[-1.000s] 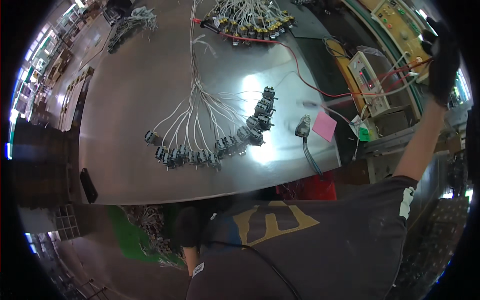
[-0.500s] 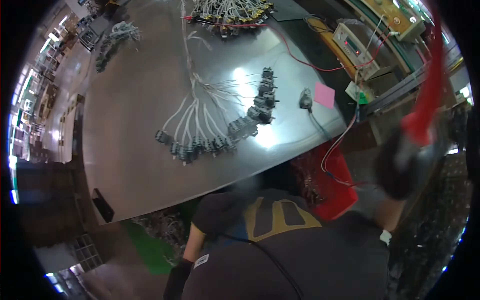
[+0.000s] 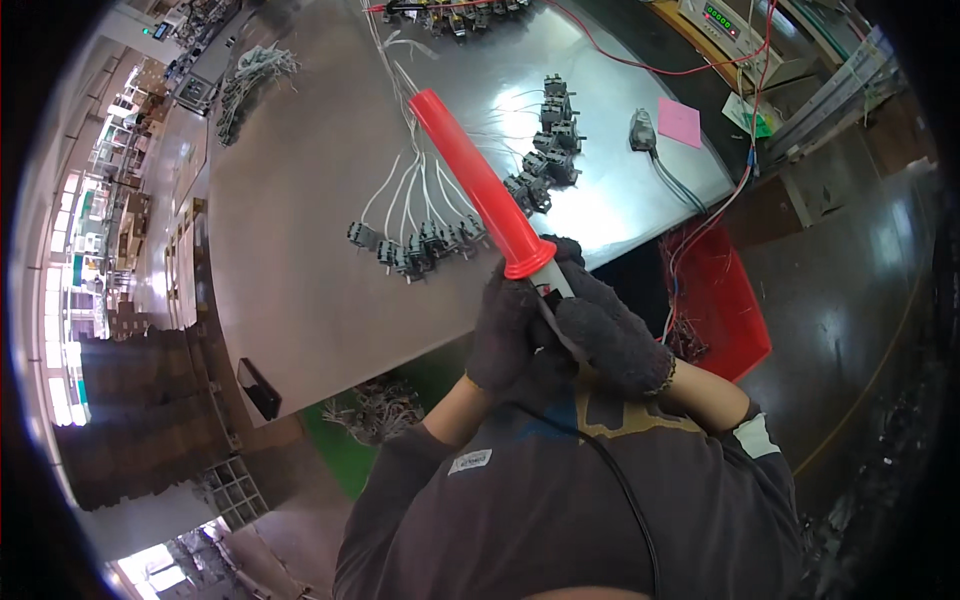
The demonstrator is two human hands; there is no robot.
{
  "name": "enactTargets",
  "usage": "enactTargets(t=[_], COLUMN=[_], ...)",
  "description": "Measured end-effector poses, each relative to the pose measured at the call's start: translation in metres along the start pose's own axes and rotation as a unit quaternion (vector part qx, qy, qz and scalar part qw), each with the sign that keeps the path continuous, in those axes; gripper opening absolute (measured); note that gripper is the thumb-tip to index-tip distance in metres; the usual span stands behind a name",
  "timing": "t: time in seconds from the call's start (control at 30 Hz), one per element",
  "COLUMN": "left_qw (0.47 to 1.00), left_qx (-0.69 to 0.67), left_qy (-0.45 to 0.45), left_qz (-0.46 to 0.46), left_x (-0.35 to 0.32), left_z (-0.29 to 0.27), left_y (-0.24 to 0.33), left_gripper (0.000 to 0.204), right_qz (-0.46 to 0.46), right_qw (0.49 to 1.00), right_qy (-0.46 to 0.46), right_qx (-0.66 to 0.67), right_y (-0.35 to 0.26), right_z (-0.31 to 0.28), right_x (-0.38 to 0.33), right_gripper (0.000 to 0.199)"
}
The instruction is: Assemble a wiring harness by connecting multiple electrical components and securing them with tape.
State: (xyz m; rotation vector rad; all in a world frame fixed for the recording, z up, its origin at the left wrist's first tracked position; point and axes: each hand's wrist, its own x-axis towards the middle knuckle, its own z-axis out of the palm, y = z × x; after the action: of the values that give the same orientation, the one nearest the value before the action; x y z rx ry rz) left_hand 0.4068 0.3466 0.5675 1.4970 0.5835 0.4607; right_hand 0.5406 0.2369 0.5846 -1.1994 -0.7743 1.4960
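In front of my body, at the table's near edge, both gloved hands come together round the pale grip of a red wand [image 3: 475, 180], a long red tube with a flared collar. My right hand [image 3: 612, 335], in a dark knit glove, is closed on the grip just below that collar. My left hand [image 3: 503, 325], gloved too, is closed against the other side of it; its fingertips are partly hidden. The wand tilts up and left over a wire harness of white leads with black plug-like connectors [image 3: 425, 250], covering part of it.
The grey metal table [image 3: 300, 300] carries a bundle of pale cables [image 3: 255, 75], a grey plug [image 3: 642, 130], a pink note [image 3: 680, 122] and a black phone-like slab [image 3: 258, 388]. A meter [image 3: 725, 25] with red and green leads stands far right. A red bin [image 3: 735, 320] sits below the table's right edge.
My right hand has brought the red wand from the far right to the front of my body. My left hand has come up from out of sight to the wand's grip. The view has shifted.
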Motion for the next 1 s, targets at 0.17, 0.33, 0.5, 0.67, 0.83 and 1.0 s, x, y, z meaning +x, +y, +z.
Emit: enactTargets(t=[0.17, 0.33, 0.5, 0.67, 0.83, 1.0], left_qw=[0.94, 0.958, 0.969, 0.953, 0.983, 0.973], left_qx=[-0.332, -0.263, -0.207, 0.265, -0.099, -0.19], left_qy=[0.047, 0.102, 0.129, 0.14, 0.146, 0.125], left_qz=[0.058, 0.048, 0.03, 0.038, 0.044, 0.043], left_x=[0.007, 0.011, 0.015, 0.019, 0.026, 0.027], left_z=[0.019, 0.007, -0.008, -0.026, -0.018, -0.016], left_y=[-0.009, -0.022, -0.032, -0.033, -0.015, -0.008], left_gripper=[0.068, 0.06, 0.059, 0.06, 0.061, 0.056], right_qz=[-0.126, -0.15, -0.116, -0.03, -0.111, -0.101], right_qw=[0.942, 0.946, 0.981, 0.991, 0.986, 0.98], right_qy=[0.035, -0.012, 0.0, -0.082, -0.094, -0.103], right_qx=[-0.31, -0.286, -0.158, -0.102, -0.083, -0.134], right_y=[-0.009, -0.002, 0.019, -0.034, -0.037, -0.028], right_z=[-0.016, -0.025, -0.027, -0.028, -0.031, -0.045], right_x=[0.008, 0.032, 0.056, 0.064, 0.071, 0.068], right_gripper=[0.06, 0.056, 0.053, 0.056, 0.059, 0.063])
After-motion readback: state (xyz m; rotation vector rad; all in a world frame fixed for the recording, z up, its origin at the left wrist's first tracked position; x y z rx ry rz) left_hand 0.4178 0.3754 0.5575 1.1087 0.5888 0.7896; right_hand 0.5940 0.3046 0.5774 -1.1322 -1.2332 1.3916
